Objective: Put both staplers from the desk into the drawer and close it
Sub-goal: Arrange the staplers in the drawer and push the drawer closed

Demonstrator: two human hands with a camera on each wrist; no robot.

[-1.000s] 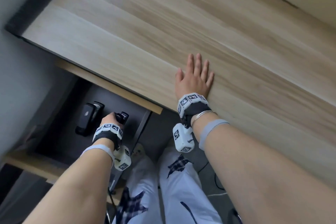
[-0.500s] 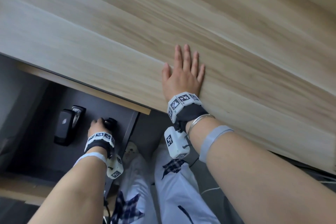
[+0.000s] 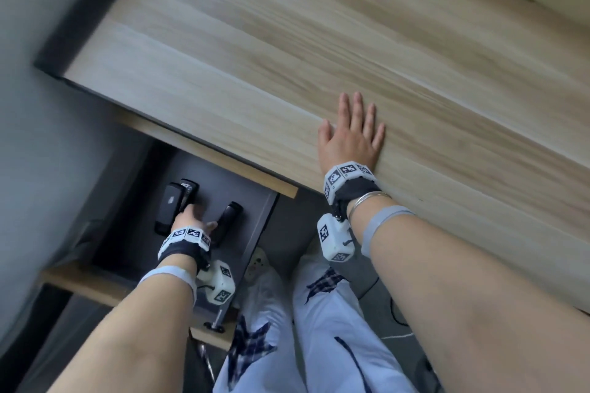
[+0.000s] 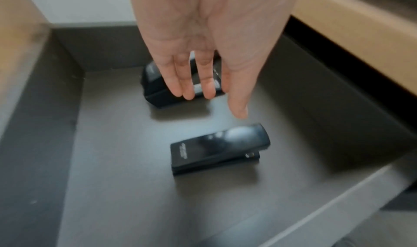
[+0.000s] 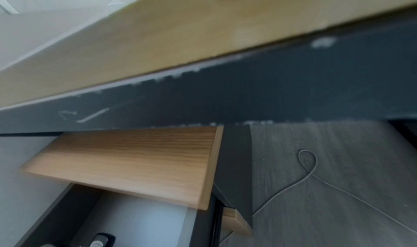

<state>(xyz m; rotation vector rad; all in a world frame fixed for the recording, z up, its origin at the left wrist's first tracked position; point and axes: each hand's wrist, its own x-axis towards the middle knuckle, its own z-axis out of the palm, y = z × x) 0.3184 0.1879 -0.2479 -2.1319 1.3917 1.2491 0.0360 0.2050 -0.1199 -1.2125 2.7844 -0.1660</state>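
Observation:
Two black staplers lie on the floor of the pulled-out dark grey drawer (image 3: 127,252) (image 4: 56,144) under the desk. One stapler (image 3: 169,207) (image 4: 155,85) sits toward the drawer's left, the other stapler (image 3: 227,220) (image 4: 220,148) toward its right wall. My left hand (image 3: 194,217) (image 4: 203,83) hangs above them with straight fingers and holds nothing. My right hand (image 3: 351,134) lies flat on the wooden desk top (image 3: 319,41) near its front edge.
The drawer's wooden front (image 3: 105,284) faces me. A wooden panel (image 5: 135,161) overhangs the drawer's back part. My legs in light trousers (image 3: 319,329) are beside the drawer. A thin cable (image 5: 311,176) runs across the grey floor. A grey wall (image 3: 38,105) stands at the left.
My left hand has let go of the right-hand stapler, which now lies in the drawer, and has lifted with its fingers straightened. The right hand has stayed flat on the desk.

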